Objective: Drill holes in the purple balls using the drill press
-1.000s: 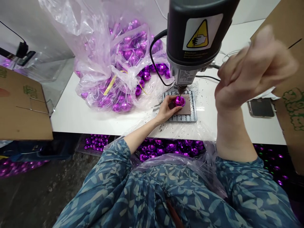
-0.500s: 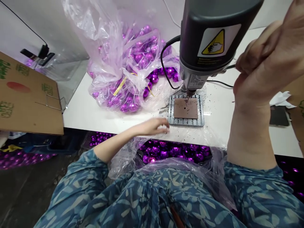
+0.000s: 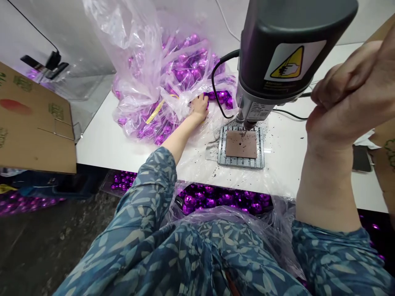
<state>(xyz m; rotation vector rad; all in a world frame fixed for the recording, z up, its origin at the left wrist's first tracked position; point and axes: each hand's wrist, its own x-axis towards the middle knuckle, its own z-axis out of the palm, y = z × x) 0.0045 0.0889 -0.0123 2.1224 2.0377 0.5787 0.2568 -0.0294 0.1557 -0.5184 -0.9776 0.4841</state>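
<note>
My left hand [image 3: 200,107] reaches into the mouth of a clear plastic bag [image 3: 148,78], its fingers bent over the shiny faceted purple balls [image 3: 220,96] there. One ball seems to be under the fingertips, mostly hidden. At the right, my right hand [image 3: 345,90] is closed around the lever of a small bench drill press [image 3: 284,49]; the grip itself is covered by the fingers. Below the drill bit [image 3: 245,132], a brown board [image 3: 241,144] with a hole lies on the slotted metal base [image 3: 240,163]. No ball sits on the board.
Dark shavings surround the base. An open bag of purple balls [image 3: 222,199] hangs below the table's front edge, against my body. A cardboard box [image 3: 33,123] stands at the left, a phone [image 3: 361,159] lies at the right, and a black cable [image 3: 213,78] loops beside the drill.
My left hand has moved from the table's front edge, left of the drill base, up and away to the balls at the bag's mouth. My right hand stays on the lever.
</note>
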